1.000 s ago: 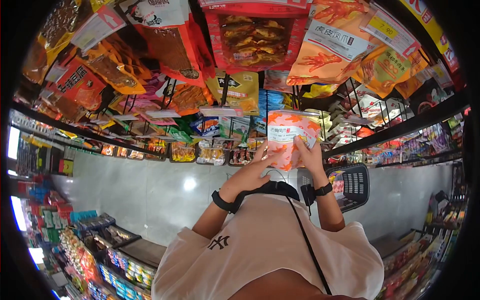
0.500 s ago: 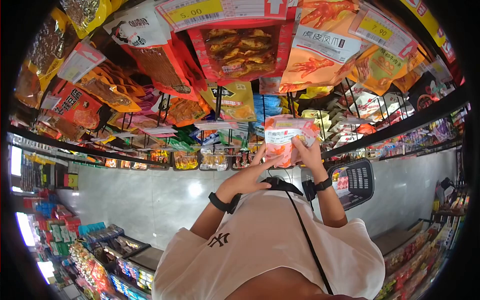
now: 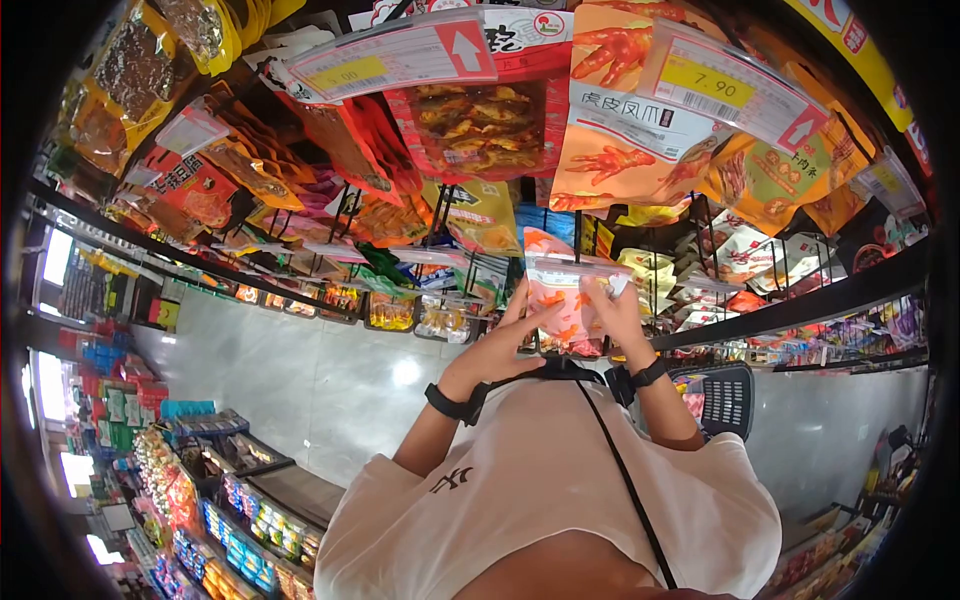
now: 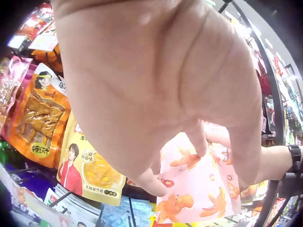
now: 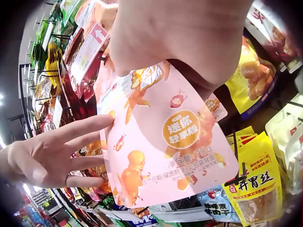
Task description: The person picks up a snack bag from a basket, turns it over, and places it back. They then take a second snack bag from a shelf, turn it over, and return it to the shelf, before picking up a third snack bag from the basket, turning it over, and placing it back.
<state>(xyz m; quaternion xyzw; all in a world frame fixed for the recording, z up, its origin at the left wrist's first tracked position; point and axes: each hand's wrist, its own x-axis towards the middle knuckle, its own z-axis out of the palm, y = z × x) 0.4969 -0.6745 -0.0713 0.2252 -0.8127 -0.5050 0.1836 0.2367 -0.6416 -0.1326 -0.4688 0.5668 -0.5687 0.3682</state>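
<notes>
A pink bag with orange pictures is at the rack in the head view, below a clear tag holder that crosses its upper part. My right hand grips its right side, thumb on the front; in the right wrist view this hand covers the bag's upper part. My left hand is at the bag's left side. Its fingers are spread and fairly straight, with fingertips touching the bag's edge in the right wrist view. In the left wrist view the palm fills the middle above the bag.
Hanging snack bags surround the hands, including an orange bag and a red bag above. A price tag juts out over them. A dark basket stands on the floor at the right, and lower shelves line the left.
The head view has shifted, and the upper bags and the 7.90 tag look larger and lower. The tag holder now crosses the pink bag lower down. Both hands remain at the bag.
</notes>
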